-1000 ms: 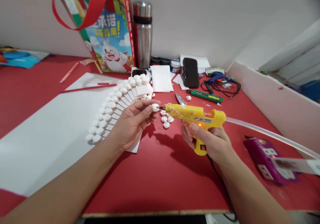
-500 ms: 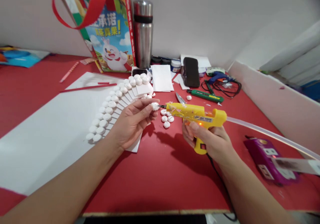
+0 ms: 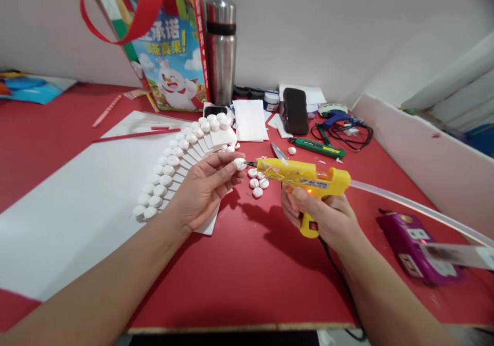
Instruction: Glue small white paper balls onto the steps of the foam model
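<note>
Between the thumb and fingers of my left hand [image 3: 210,184] is a small round white piece [image 3: 240,164], held up above the table. My right hand [image 3: 324,212] is wrapped round the handle of a yellow hot glue gun [image 3: 289,171], whose orange light glows. The gun's metal nozzle meets the white piece, and a long clear glue stick [image 3: 409,204] runs out of its back. Several more white round pieces [image 3: 257,193] lie on the table just under the nozzle. Behind my left hand curves a fan-like row of white card strips [image 3: 189,156] topped with similar round pieces [image 3: 165,180].
A large white sheet [image 3: 77,207] covers the left of the red table [image 3: 239,284]. At the back stand a printed bag [image 3: 173,68] and a steel flask [image 3: 221,53]. A phone [image 3: 295,110], a green cutter [image 3: 318,148], cables and a purple box [image 3: 415,248] lie to the right.
Almost nothing differs. The white piece in my left hand is turned very slightly at the nozzle; the glue gun keeps its place.
</note>
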### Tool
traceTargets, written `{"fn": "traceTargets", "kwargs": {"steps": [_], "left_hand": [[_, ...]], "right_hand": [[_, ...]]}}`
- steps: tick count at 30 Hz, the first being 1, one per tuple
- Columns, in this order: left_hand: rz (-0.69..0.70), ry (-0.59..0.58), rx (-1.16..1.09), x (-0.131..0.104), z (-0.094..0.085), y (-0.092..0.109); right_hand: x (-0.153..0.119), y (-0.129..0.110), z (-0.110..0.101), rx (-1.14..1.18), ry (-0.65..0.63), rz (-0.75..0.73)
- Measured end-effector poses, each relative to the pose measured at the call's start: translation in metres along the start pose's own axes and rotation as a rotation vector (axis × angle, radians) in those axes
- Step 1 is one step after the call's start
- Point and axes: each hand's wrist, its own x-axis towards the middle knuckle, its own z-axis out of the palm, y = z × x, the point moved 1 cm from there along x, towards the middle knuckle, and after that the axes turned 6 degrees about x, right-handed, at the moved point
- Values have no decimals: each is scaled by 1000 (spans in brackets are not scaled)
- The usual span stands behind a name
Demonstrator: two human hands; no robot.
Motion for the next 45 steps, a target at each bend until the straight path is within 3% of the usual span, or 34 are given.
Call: {"fn": "traceTargets", "kwargs": {"steps": [12,17,23,27,31,34,40,45], "left_hand": [[23,11,-6,1,-1,-1],[75,71,15,0,0,2],[135,101,139,-2,-1,2],[241,114,477,-14,-2,16],[463,205,1053,-31,-14,45],[668,115,1492,-36,-28,59],[874,-132,1915,-24,-44,53],[938,-133,2099,-15,-46,45]], "right_hand": [[1,1,0,-16,4,6],[0,1,-1,-12,0,10],[2,-7,-2,196,-73,-47],[3,-11,-2,270,1,-83],[4,-13,1,309,75,-76],[3,-13,3,307,101,-68],[3,-12,2,304,113,-56],[4,-12,0,304,99,-73]]}}
